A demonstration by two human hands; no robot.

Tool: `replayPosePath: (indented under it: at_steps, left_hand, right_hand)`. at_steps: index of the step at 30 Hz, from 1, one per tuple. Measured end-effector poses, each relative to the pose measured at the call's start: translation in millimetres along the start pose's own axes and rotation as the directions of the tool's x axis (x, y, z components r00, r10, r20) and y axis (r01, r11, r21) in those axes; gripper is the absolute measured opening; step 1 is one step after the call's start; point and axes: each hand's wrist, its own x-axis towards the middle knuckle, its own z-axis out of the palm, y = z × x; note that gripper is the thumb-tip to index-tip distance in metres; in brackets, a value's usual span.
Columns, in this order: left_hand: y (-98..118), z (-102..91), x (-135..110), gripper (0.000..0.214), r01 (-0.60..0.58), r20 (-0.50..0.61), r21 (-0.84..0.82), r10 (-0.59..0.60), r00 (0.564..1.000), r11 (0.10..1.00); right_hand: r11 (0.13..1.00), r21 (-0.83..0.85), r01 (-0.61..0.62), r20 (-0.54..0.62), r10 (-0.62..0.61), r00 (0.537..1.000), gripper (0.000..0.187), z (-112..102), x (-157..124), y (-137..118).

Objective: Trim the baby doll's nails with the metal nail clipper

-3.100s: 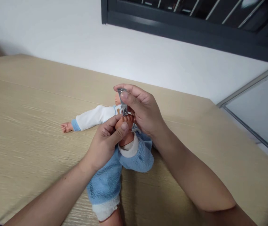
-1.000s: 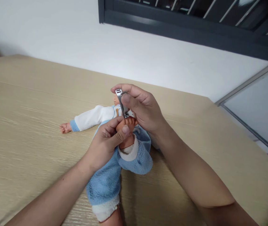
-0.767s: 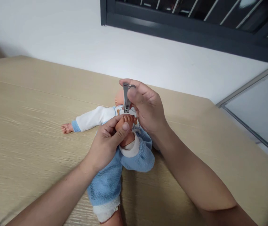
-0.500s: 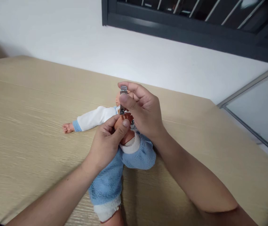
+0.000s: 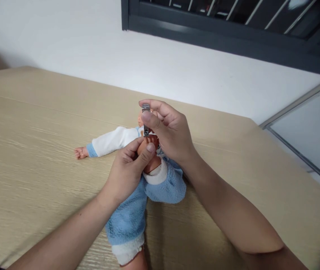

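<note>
A baby doll (image 5: 129,213) in blue fleece trousers and a white top lies on its back on the table, one arm stretched out to the left. My left hand (image 5: 130,165) is closed around the doll's raised foot (image 5: 152,141), thumb on the sole side and toes up. Between the thumb and fingers of my right hand (image 5: 171,131) is a silver nail clipper (image 5: 145,129), held upright with its jaw end down at the toes. Whether the jaws touch a toe I cannot tell. My right hand and the clipper hide most of the doll's head.
The light wooden table (image 5: 50,187) stretches out on both sides of the doll. Behind it rises a white wall (image 5: 78,45) with a dark-framed barred window (image 5: 219,33). A metal-framed panel (image 5: 306,131) stands at the right.
My right hand has shifted slightly left, bringing the top end of the clipper a little left and lower. My left hand and the doll stay in place.
</note>
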Motion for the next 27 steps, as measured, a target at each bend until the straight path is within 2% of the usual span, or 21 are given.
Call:
replayPosePath:
  at_steps: [9,16,27]
  left_hand:
    - [-1.5,-0.9,1.4,0.029,-0.004,-0.007,-0.003,0.004,1.000,1.000]
    - [1.2,0.1,0.0,0.030,0.003,-0.012,0.001,-0.003,1.000,1.000]
    - [0.3,-0.4,0.0,0.030,0.003,-0.015,-0.001,-0.003,1.000,1.000]
  right_hand:
    - [1.000,0.017,0.021,-0.002,-0.020,1.000,0.045,2.2,-1.7,0.0]
    - [0.999,-0.035,0.004,-0.008,-0.004,1.000,0.049,1.7,-1.6,1.1]
    - [1.000,-0.010,0.006,-0.044,-0.006,0.999,0.045,4.9,-2.4,1.1]
